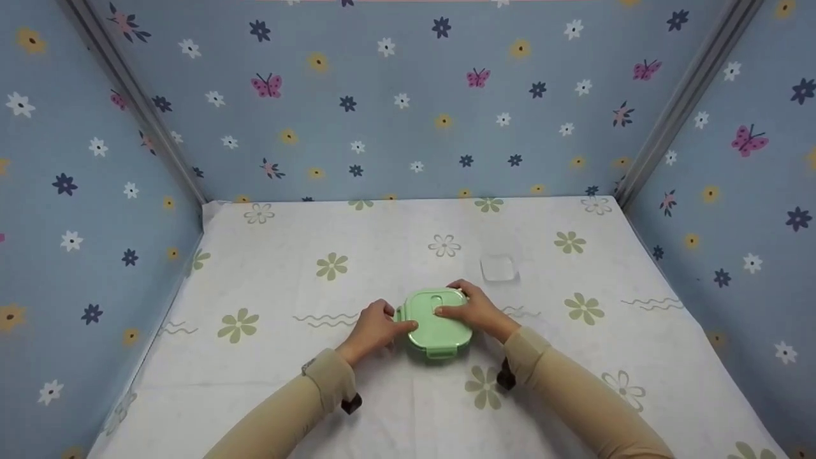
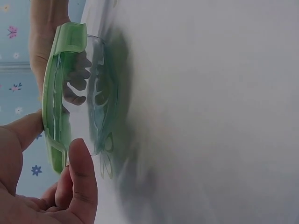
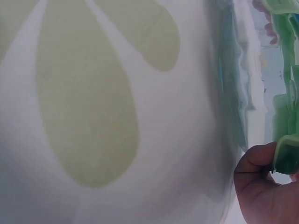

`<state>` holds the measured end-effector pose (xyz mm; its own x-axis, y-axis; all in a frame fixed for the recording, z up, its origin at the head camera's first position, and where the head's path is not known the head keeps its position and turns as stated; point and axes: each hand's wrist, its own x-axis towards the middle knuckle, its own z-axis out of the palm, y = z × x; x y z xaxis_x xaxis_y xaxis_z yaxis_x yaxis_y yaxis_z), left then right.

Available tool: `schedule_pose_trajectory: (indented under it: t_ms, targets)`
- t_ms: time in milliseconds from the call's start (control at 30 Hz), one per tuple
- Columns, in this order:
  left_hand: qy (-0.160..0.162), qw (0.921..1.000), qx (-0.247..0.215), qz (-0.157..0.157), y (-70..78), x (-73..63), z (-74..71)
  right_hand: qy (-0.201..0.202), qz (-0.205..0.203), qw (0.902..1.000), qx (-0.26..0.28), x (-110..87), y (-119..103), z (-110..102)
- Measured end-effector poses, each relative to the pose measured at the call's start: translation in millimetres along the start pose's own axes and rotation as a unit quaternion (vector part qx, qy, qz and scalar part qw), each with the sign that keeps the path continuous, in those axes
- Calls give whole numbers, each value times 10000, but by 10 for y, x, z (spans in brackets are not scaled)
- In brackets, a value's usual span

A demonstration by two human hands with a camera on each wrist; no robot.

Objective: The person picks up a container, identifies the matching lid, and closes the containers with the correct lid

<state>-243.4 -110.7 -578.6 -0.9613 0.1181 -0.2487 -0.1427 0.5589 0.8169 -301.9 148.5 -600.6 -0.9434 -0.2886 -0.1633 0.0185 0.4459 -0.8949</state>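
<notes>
A glass food container [image 2: 96, 93] with a green snap-on lid [image 1: 440, 328] sits upright on the white cloth. My left hand [image 1: 379, 325] grips its left side, thumb on the lid. In the left wrist view, the fingers are at a latch [image 2: 56, 144] that sticks outward. From the right, my right hand [image 1: 475, 310] holds the container, its thumb on the lid top. The right wrist view has a finger of that hand against another raised latch [image 3: 287, 156]. The front latch [image 1: 442, 352] hangs down against the side. The container's inside is not clear to me.
A clear, square-cornered thing [image 1: 498, 268] lies on the cloth beyond my right hand. White cloth with green flowers [image 1: 268, 382] covers the table. Blue flowered walls [image 1: 395, 102] stand at the back and both sides, with grey posts [image 1: 137, 102] at the corners.
</notes>
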Motion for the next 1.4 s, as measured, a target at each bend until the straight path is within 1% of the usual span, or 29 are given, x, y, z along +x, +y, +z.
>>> schedule_pose_trajectory:
  t_ms: [133,267,500,700,933,1033,1167,1400]
  targets:
    - [-47,10000,14,2,17,9,-9,51,27,9999,153,-2,-15,7]
    - [-66,9999,99,21,31,18,-27,116,30,9998,166,3,-15,13]
    - [134,9997,205,51,19,51,26,39,-20,9996,267,-8,10,20]
    - [177,9998,45,-5,15,59,35,27,0,9998,177,0,10,26]
    - [190,9996,120,149,26,50,13,92,-81,9999,61,4,-5,20]
    - [128,9997,137,152,21,47,9,69,-102,9999,35,6,11,22]
    - [-43,9999,65,87,15,53,-2,42,-146,9999,75,5,30,19]
    - [-277,9995,-57,137,21,84,-24,54,-206,9997,141,8,18,32]
